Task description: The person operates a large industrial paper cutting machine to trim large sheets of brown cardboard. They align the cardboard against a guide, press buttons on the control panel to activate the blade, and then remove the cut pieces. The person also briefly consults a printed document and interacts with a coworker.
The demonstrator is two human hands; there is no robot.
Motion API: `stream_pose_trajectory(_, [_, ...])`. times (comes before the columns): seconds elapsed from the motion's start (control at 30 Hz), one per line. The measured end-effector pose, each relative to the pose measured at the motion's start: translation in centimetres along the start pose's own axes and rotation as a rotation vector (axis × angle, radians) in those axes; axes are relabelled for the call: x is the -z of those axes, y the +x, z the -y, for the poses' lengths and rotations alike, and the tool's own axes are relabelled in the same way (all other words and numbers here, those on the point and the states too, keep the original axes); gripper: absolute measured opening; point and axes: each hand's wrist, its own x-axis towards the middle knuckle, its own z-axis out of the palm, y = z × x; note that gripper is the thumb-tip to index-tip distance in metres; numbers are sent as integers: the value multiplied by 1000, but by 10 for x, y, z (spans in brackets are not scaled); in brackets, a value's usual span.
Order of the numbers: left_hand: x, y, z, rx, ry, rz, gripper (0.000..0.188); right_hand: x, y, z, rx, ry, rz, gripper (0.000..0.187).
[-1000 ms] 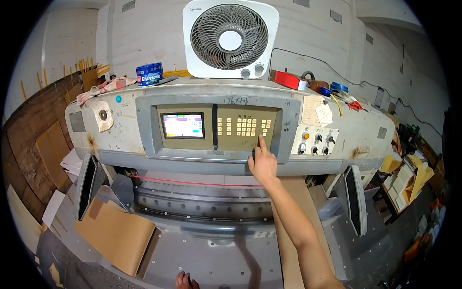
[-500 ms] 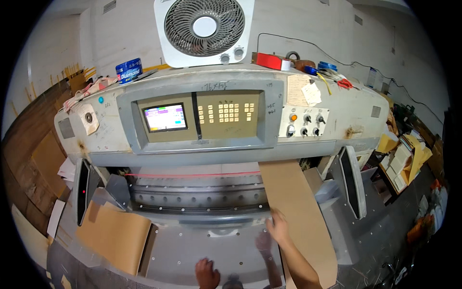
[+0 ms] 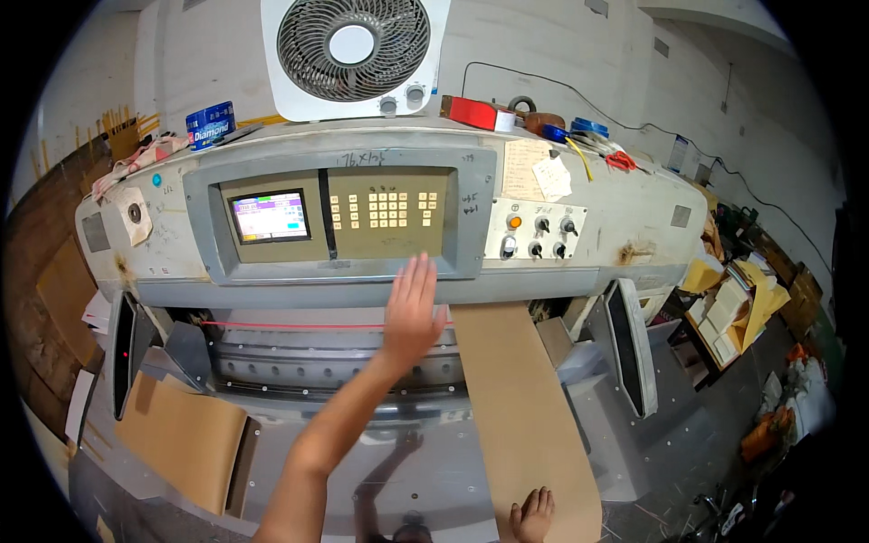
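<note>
My left hand (image 3: pixel 412 312) is raised over the cutting opening of a large grey paper-cutting machine (image 3: pixel 634 222). Its fingers are straight and point up at the lower edge of the control panel, just below the keypad (image 3: pixel 392 208); whether they touch it I cannot tell. My right hand (image 3: pixel 532 516) rests with fingers stretched out on the near end of a long brown paperboard sheet or stack (image 3: pixel 520 398). That board lies lengthwise on the shiny metal table (image 3: pixel 434 480), and its far end runs under the machine's front. Neither hand holds anything.
A lit screen (image 3: pixel 270 217) sits left of the keypad, a switch panel (image 3: pixel 534 231) right. Dark upright side posts (image 3: pixel 127 357) flank the opening. More brown board (image 3: pixel 181 439) lies at the left. A white fan (image 3: pixel 353 54), blue tub (image 3: pixel 210 125) and red box (image 3: pixel 475 113) stand on top.
My left hand has risen from the near table to the control panel. My right hand has drawn back from the board's left edge to its near end. The view has shifted slightly right.
</note>
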Motion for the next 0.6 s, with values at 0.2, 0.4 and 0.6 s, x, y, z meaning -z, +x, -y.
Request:
stream_pose_trajectory(0.2, [-28, 49, 30, 22, 135, 20, 81, -2, 3, 5, 31, 25, -110, 70])
stream_pose_trajectory(0.4, [-25, 45, 24, 47, 50, -47, 79, -10, 1, 4, 9, 75, -98, 71])
stream_pose_trajectory(0.6, [-75, -115, -34, -4, -224, -31, 78, -15, 4, 10, -1, 53, -166, 69])
